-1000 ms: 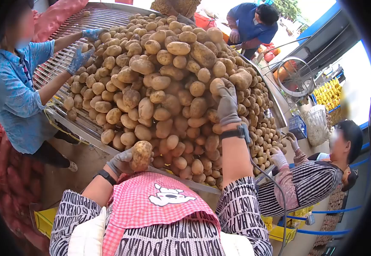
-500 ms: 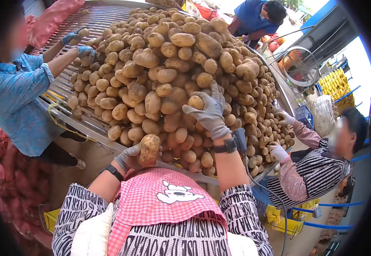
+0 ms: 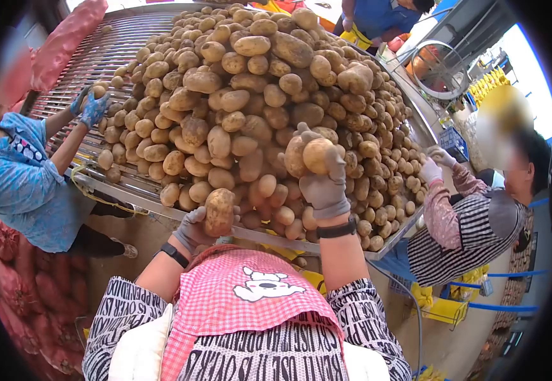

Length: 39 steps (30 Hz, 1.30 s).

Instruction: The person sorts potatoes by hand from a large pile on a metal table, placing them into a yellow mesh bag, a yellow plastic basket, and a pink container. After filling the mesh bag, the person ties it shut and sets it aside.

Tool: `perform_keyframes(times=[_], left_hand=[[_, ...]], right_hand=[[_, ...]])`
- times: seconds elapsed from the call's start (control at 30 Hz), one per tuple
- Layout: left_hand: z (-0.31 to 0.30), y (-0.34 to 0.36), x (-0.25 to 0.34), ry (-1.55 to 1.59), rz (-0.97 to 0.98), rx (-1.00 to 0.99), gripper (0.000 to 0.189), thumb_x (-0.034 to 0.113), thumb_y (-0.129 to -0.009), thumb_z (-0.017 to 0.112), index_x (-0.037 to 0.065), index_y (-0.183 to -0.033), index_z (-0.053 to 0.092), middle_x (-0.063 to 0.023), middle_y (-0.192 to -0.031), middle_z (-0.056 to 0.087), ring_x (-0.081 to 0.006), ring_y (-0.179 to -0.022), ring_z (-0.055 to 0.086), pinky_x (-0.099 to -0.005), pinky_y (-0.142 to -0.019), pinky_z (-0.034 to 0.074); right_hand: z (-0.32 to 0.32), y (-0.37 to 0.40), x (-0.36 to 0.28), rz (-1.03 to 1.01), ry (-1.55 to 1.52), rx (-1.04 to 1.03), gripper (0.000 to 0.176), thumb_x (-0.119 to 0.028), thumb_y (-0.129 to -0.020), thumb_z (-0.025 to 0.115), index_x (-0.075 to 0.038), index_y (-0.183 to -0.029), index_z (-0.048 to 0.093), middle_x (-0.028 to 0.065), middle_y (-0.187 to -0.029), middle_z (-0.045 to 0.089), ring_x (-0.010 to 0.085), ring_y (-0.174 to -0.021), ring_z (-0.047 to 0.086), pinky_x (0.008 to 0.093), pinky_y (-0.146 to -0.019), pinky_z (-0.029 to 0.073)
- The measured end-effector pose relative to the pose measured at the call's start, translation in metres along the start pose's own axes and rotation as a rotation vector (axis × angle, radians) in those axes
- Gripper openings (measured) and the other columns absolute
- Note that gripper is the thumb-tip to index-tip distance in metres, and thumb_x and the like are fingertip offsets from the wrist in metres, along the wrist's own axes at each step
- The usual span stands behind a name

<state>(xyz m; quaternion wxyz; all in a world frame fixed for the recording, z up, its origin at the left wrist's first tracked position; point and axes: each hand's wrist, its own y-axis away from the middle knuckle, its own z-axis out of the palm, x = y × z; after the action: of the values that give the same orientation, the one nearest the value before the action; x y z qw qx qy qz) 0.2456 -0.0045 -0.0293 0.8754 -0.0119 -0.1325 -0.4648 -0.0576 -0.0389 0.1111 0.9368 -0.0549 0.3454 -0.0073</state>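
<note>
My left hand point(image 3: 193, 230), in a grey glove, is closed round a large potato point(image 3: 219, 213) with dark skin patches at the table's near edge. Further right, over the front of the potato pile point(image 3: 257, 127), my right hand point(image 3: 325, 184) is closed on potatoes point(image 3: 319, 156); a browner one sits to the left of a lighter one. Its fingers are partly hidden behind them. The pile rests on a slatted metal table point(image 3: 142, 202).
At the left, a person in blue point(image 3: 25, 181) holds a potato. A person in stripes point(image 3: 463, 222) works at the right, another in blue point(image 3: 377, 19) at the back. Red mesh sacks point(image 3: 28, 286) lie lower left. A fan point(image 3: 438, 70) stands back right.
My right hand now grips more potatoes and has moved slightly down. My left hand still holds its large one. The left person's hands have drawn together, and the right person has shifted.
</note>
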Motion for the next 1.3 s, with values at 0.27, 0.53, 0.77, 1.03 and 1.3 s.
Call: perform_keyframes(times=[0.27, 0.53, 0.77, 1.03, 1.3], left_hand=[[0.070, -0.058, -0.025, 0.170, -0.479, -0.162, 0.091, 0.050, -0.083, 0.075, 0.005, -0.151, 0.035, -0.0213, -0.137, 0.055, -0.0357, -0.127, 0.055, -0.0473, -0.099, 0.051], [0.171, -0.177, -0.200, -0.433, -0.952, -0.274, 0.075, 0.029, -0.091, 0.072, 0.003, -0.150, 0.033, -0.0112, -0.136, 0.054, -0.0195, -0.125, 0.054, -0.0359, -0.110, 0.042], [0.185, -0.181, -0.311, -1.276, -1.061, -0.356, 0.054, 0.022, -0.095, 0.067, 0.002, -0.141, 0.047, -0.0091, -0.130, 0.058, -0.0178, -0.122, 0.054, -0.0310, -0.103, 0.043], [0.133, -0.169, -0.266, -1.143, -0.822, 0.015, 0.022, 0.017, -0.101, 0.057, 0.004, -0.118, 0.063, 0.0000, -0.106, 0.064, -0.0106, -0.102, 0.057, -0.0276, -0.094, 0.046], [0.133, -0.165, -0.170, -1.905, 0.332, 0.006, 0.033, 0.013, -0.093, 0.066, 0.005, -0.125, 0.061, -0.0109, -0.115, 0.065, -0.0239, -0.108, 0.061, -0.0336, -0.100, 0.047]], right_hand=[[-0.051, 0.200, -0.045, -0.155, -0.491, 0.388, 0.068, -0.065, -0.089, 0.059, -0.010, -0.130, 0.060, 0.0165, -0.149, 0.047, 0.0368, -0.138, 0.044, 0.0668, -0.104, 0.043], [-0.065, 0.404, -0.004, -0.248, -0.574, 1.473, 0.058, -0.064, -0.090, 0.056, -0.017, -0.123, 0.056, 0.0115, -0.125, 0.056, 0.0320, -0.112, 0.057, 0.0649, -0.091, 0.048], [-0.117, 0.490, 0.044, -0.317, -0.425, 1.672, 0.034, -0.046, -0.095, 0.059, -0.022, -0.120, 0.059, 0.0063, -0.114, 0.059, 0.0208, -0.096, 0.059, 0.0390, -0.085, 0.055], [-0.140, 0.437, -0.008, -0.150, -0.172, 1.433, 0.031, -0.028, -0.099, 0.058, -0.009, -0.123, 0.061, 0.0049, -0.120, 0.064, 0.0164, -0.105, 0.063, 0.0303, -0.091, 0.053], [-0.126, 0.268, -0.061, -0.039, 0.535, 0.874, 0.023, -0.015, -0.100, 0.060, -0.005, -0.120, 0.061, 0.0041, -0.115, 0.063, 0.0111, -0.102, 0.061, 0.0254, -0.090, 0.051]])
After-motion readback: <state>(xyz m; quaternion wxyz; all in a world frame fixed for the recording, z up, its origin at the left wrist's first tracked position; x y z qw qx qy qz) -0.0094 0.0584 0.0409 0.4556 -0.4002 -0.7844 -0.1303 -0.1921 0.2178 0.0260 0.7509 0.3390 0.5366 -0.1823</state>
